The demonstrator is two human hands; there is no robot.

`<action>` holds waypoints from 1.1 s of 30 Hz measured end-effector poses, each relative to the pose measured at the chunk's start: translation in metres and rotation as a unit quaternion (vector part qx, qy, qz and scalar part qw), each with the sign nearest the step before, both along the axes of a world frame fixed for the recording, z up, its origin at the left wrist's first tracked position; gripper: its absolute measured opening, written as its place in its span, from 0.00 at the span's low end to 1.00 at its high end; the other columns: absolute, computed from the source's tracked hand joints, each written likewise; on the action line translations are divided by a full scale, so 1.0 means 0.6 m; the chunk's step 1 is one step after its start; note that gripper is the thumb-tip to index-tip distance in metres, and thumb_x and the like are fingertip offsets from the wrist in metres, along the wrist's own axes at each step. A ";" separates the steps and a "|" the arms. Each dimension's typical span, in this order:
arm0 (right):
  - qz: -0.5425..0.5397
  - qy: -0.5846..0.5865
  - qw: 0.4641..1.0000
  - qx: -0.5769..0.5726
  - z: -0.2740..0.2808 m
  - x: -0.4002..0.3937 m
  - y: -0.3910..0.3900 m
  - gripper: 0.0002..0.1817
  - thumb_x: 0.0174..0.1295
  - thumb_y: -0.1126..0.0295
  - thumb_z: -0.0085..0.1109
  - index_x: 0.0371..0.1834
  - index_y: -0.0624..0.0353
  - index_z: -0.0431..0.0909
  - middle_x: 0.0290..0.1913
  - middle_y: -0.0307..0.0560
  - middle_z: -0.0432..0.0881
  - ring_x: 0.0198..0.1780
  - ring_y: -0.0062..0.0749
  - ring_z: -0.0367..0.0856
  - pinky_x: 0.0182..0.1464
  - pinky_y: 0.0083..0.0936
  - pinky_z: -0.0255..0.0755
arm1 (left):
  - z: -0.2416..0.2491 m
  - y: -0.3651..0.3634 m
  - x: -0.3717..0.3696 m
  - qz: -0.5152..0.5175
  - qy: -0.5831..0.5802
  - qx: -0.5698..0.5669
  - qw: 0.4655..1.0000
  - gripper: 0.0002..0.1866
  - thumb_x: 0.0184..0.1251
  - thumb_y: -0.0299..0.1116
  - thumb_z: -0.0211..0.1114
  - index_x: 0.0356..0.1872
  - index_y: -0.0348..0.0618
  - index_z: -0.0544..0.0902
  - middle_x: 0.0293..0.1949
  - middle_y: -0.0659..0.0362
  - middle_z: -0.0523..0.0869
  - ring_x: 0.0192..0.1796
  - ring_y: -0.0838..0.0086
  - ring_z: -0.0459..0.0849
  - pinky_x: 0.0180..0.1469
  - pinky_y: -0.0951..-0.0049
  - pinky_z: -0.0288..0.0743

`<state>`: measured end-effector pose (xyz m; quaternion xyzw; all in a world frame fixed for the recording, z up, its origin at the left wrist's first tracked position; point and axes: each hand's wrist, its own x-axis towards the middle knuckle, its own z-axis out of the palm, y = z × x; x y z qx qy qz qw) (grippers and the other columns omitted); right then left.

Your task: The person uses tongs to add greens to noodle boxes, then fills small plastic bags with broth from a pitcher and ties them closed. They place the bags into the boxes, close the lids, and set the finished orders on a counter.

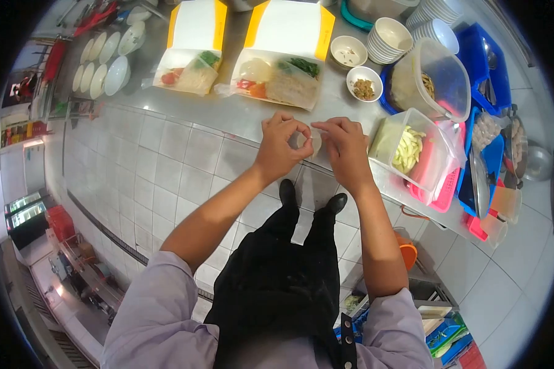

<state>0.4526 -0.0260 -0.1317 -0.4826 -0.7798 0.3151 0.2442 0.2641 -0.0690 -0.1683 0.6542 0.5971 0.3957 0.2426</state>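
Note:
My left hand (pixel 282 146) and my right hand (pixel 346 147) are held close together in front of the steel counter's (pixel 228 117) edge. The left thumb and index finger curl into a pinch. On the right hand the fingers are bent, with the index pointing toward the left hand. Something small and pale or see-through seems to be between them, too faint to name. Just beyond stands an open takeaway box (pixel 277 101) with noodles, greens, red pieces and a clear bag. Left of it is a second open takeaway box (pixel 188 91) with similar food.
A small bowl of brown topping (pixel 364 84), another bowl (pixel 349 51) and stacked bowls (pixel 390 38) stand at the back right. Nearer are a tub of pale green strips (pixel 409 150), a large clear tub (pixel 452 86) and blue baskets (pixel 492 52). Several white bowls (pixel 117 75) line the left.

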 end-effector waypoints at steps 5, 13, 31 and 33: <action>0.048 0.029 0.998 -0.036 -0.002 0.006 0.019 0.12 0.65 0.69 0.73 0.51 0.47 0.92 0.48 0.34 0.91 0.55 0.39 0.79 0.61 0.40 0.65 | 0.004 -0.007 0.022 0.072 -0.066 -0.029 0.995 0.07 0.59 0.31 0.77 0.38 0.52 0.90 0.41 0.64 0.87 0.53 0.66 0.81 0.65 0.61 0.65; 0.060 0.032 0.997 -0.021 -0.029 0.008 0.027 0.08 0.63 0.67 0.75 0.45 0.49 0.91 0.43 0.33 0.91 0.53 0.38 0.80 0.61 0.37 0.66 | -0.010 -0.008 0.003 0.039 -0.077 -0.034 0.996 0.08 0.60 0.27 0.77 0.40 0.48 0.92 0.43 0.58 0.88 0.49 0.61 0.83 0.53 0.65 0.77; 0.093 0.035 0.991 0.089 -0.047 -0.015 0.031 0.08 0.63 0.70 0.72 0.44 0.51 0.87 0.44 0.34 0.86 0.53 0.38 0.78 0.57 0.37 0.63 | -0.013 0.001 -0.017 0.054 0.005 -0.016 0.998 0.06 0.58 0.35 0.78 0.36 0.55 0.93 0.40 0.67 0.92 0.58 0.65 0.83 0.69 0.57 0.60; 0.106 0.023 0.989 0.104 -0.053 -0.016 0.029 0.08 0.64 0.71 0.71 0.45 0.51 0.85 0.44 0.35 0.84 0.53 0.39 0.78 0.56 0.38 0.63 | -0.008 0.002 -0.020 0.047 0.022 -0.017 0.998 0.06 0.57 0.35 0.78 0.36 0.55 0.93 0.39 0.68 0.92 0.57 0.66 0.83 0.69 0.56 0.59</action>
